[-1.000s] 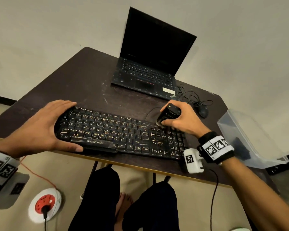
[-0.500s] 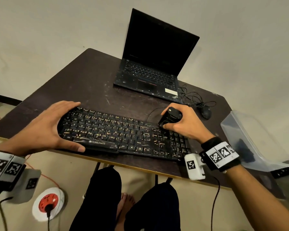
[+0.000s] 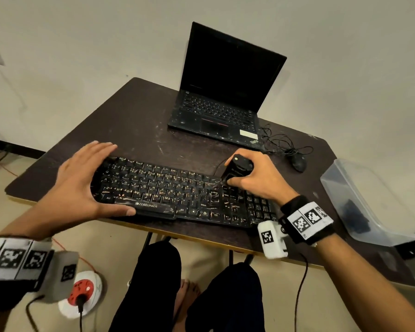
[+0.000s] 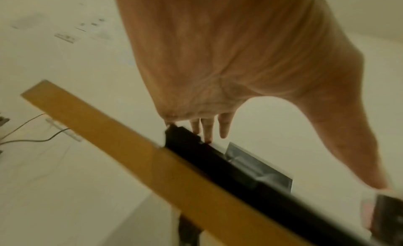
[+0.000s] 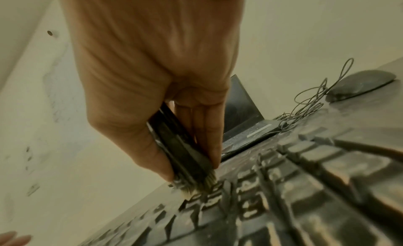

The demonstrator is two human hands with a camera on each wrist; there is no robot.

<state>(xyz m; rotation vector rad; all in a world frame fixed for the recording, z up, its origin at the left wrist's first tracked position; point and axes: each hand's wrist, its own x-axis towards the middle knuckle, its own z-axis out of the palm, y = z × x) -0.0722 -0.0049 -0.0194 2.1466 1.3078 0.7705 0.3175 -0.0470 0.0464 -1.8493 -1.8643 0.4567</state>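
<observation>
A black keyboard (image 3: 173, 190) with dusty, worn keys lies along the near edge of a dark table (image 3: 130, 121). My left hand (image 3: 82, 185) spans its left end, straight fingers over the far edge and thumb along the front edge. In the left wrist view the fingertips (image 4: 207, 129) touch the keyboard (image 4: 218, 161). My right hand (image 3: 256, 176) grips a small black brush (image 3: 237, 167) upright. Its bristles (image 5: 196, 186) press on keys (image 5: 305, 189) toward the keyboard's right side.
An open black laptop (image 3: 225, 92) stands at the back of the table, with a tangled cable (image 3: 280, 142) and a mouse (image 3: 298, 161) to its right. A clear plastic box (image 3: 359, 200) sits at the right edge. A red-and-white extension reel (image 3: 82, 293) lies on the floor.
The head view has shifted slightly. The brush stays on the same right-hand keys with only small movement, and the left hand keeps its place on the keyboard's left end.
</observation>
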